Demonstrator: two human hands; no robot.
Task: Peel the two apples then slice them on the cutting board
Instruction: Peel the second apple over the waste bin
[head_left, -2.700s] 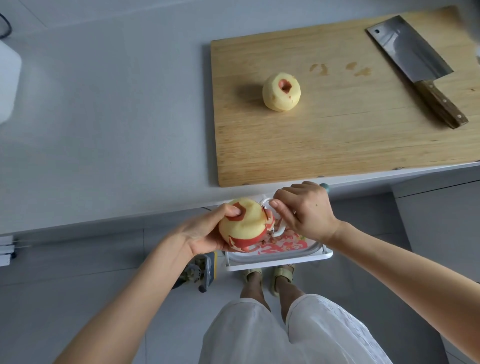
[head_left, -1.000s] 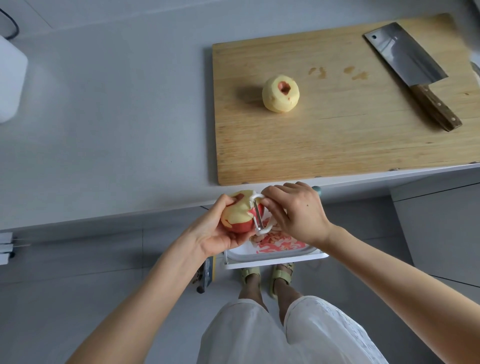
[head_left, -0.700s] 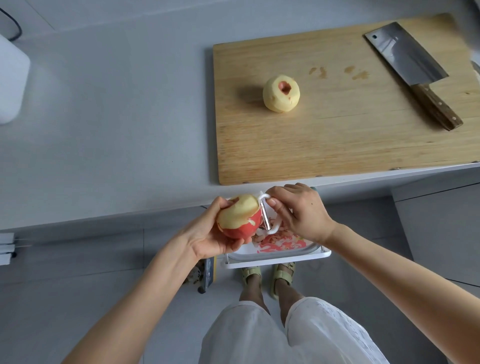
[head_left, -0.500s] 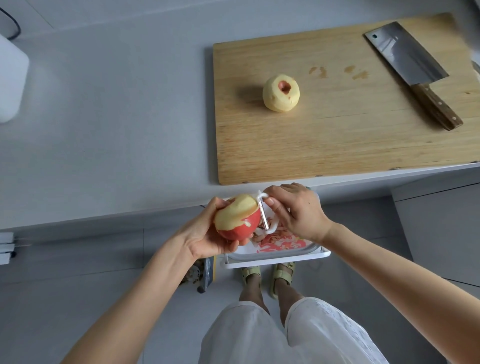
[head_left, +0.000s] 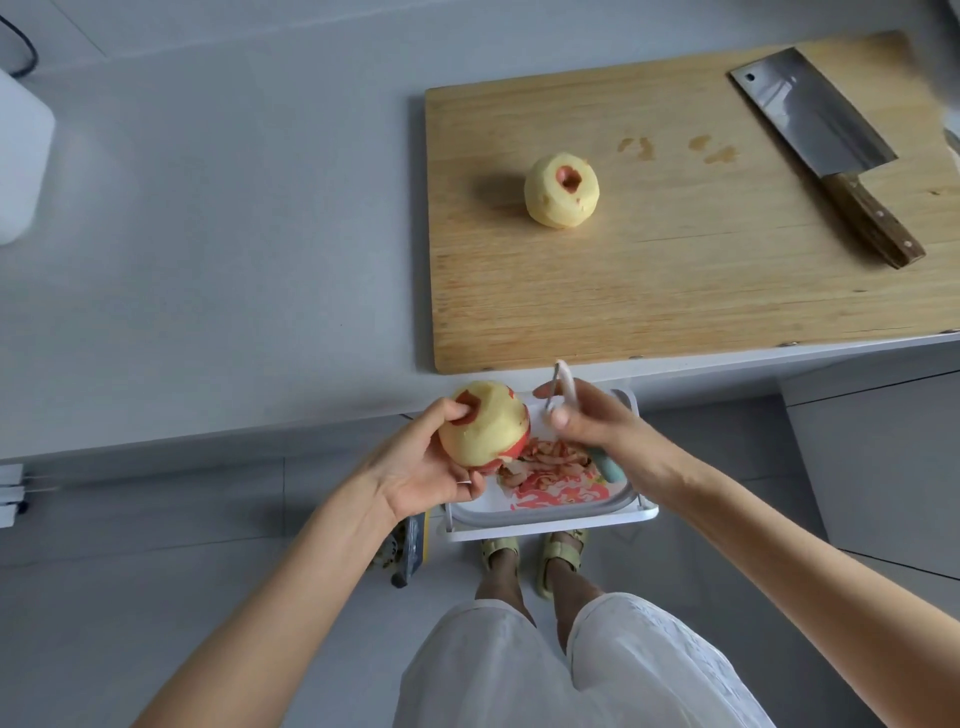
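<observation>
The half-peeled apple (head_left: 483, 426) is held just off the near edge of the cutting board (head_left: 675, 291), toward its near left corner and out past the counter's lip. Most of it is pale flesh. Red skin remains in the hollow on top and in a band low on the side away from the palm. The left hand (head_left: 415, 467) grasps it, thumb pressed at the red hollow and fingers curled underneath.

Just right of that apple, also off the board's near edge, the right hand (head_left: 608, 431) is clenched round a peeler (head_left: 563, 387). The white head points up toward the board and the teal handle end pokes out below the palm. The head is blurred, but it seems to stand slightly apart from the apple rather than on it.

Below both hands, nearer the person than the board, a white tray (head_left: 550, 518) holds a heap of red and pale peels (head_left: 550, 462).

On the board's left half sits the peeled apple (head_left: 561, 189), upright, with a spot of red left in its top hollow. A cleaver (head_left: 826, 150) lies across the board's far right corner, blade toward the far edge, wooden handle angled toward the near right. A few brown stains (head_left: 675, 148) mark the wood between that apple and the cleaver.

The grey counter (head_left: 208, 260) stretches left of the board, with a white container (head_left: 21, 156) far off that side.
</observation>
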